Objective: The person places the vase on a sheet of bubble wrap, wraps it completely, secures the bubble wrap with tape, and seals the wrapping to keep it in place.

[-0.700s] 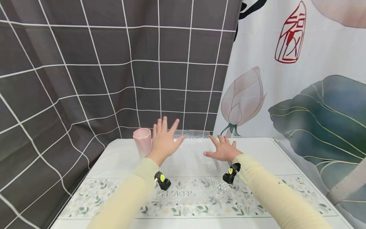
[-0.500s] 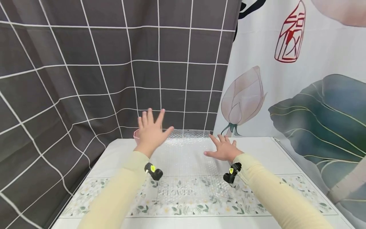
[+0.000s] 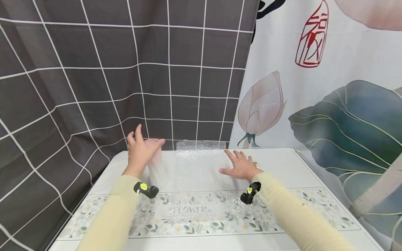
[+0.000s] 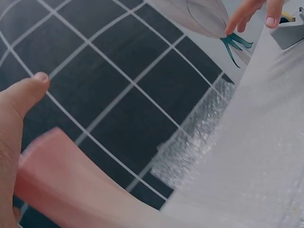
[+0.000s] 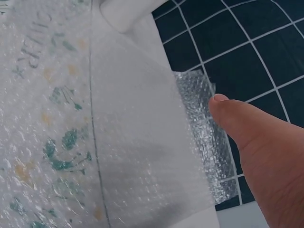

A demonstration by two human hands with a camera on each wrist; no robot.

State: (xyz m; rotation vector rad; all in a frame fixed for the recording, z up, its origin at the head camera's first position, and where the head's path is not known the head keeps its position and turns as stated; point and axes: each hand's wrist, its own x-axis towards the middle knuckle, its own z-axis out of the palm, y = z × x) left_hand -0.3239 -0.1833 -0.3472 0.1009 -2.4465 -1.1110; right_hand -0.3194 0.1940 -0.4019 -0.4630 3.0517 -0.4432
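A tall vase (image 3: 155, 158), pink at the top and fading to white, stands on the left part of the table; its white lower end (image 5: 126, 14) shows in the right wrist view. My left hand (image 3: 138, 153) is right at its side, thumb and fingers spread, with the thumb apart from the vase wall in the left wrist view. A clear sheet of bubble wrap (image 3: 198, 170) lies flat along the middle, its far end past the table's back edge. Over its right side is my right hand (image 3: 240, 165), fingers spread and holding nothing.
Behind the right hand sits a grey tape dispenser (image 4: 289, 35), mostly hidden in the head view. The white table cover (image 3: 279, 164) has a floral band. A dark grid curtain (image 3: 188, 80) and a white flower-print curtain (image 3: 270, 52) stand close behind the table.
My left hand has moved left from in front of the vase to its left side and turned thumb-up. The right hand stays nearly in place. The head view has shifted slightly right.
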